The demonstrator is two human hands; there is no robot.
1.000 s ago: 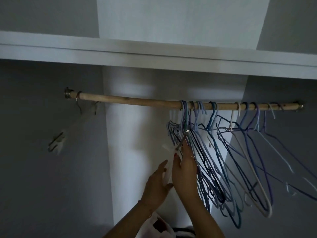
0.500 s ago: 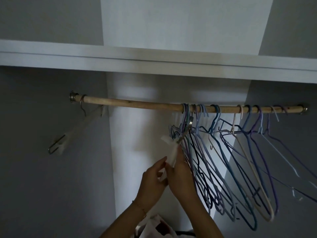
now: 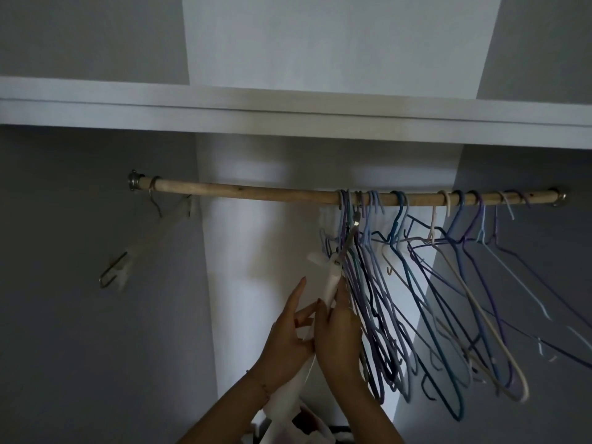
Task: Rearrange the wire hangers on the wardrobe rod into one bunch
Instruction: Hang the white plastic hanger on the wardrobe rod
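Observation:
A wooden rod (image 3: pixel 256 193) spans the wardrobe. A tight bunch of blue and purple wire hangers (image 3: pixel 368 283) hangs near its middle. More wire hangers (image 3: pixel 474 283) are spread along the right part. My right hand (image 3: pixel 336 334) grips a white hanger (image 3: pixel 331 283) just left of the bunch. Its metal hook (image 3: pixel 355 224) points up, a little below the rod. My left hand (image 3: pixel 288 341) pinches the same hanger lower down, with the index finger straight. The hanger's lower part is hidden behind my hands.
Another white clip hanger (image 3: pixel 115 274) hangs tilted from the rod's far left end. A white shelf (image 3: pixel 288 110) runs above the rod. Light fabric or a bag (image 3: pixel 288 424) lies at the bottom, below my arms. The closet walls are dark grey.
Both hands have lifted the white hanger, bringing its metal hook closer to the rod beside the bunch. My left index finger has straightened.

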